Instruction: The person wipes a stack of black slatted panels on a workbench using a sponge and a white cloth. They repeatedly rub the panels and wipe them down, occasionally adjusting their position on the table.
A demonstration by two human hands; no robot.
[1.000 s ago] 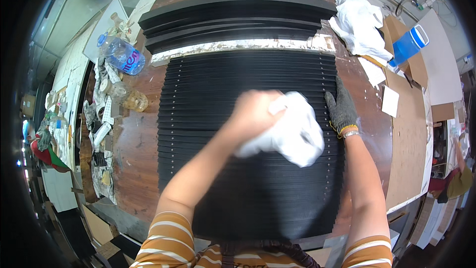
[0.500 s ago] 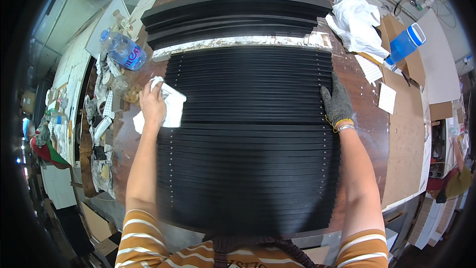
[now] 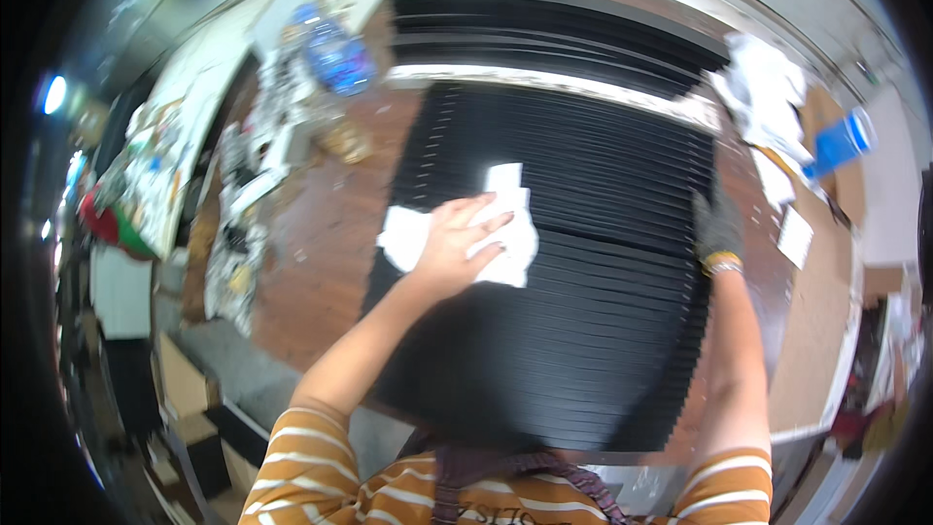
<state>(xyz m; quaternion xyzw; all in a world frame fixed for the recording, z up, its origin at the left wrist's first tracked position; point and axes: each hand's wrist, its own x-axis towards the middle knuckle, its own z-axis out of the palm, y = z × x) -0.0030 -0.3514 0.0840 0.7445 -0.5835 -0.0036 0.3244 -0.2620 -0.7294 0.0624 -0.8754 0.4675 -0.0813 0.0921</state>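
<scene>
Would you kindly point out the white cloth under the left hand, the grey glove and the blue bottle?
White cloth (image 3: 521,238), head view: its exposed right part.
Grey glove (image 3: 721,226), head view: its back.
Blue bottle (image 3: 839,144), head view: middle of its side.

matt ribbed black panel (image 3: 583,331), creased white cloth (image 3: 515,241), brown wooden table (image 3: 316,277), shiny plastic bottle (image 3: 336,54)

Table (image 3: 309,297), left side: 1 clear blue-capped bottle (image 3: 337,58), 1 blurred jar (image 3: 346,142) near it, pale clutter (image 3: 257,191). Right side: crumpled white fabric (image 3: 768,87), 1 tilted blue bottle (image 3: 840,144), 1 white card (image 3: 795,237) near it, brown board (image 3: 812,350). Far left: red-and-green item (image 3: 115,226), too blurred to identify.
</scene>
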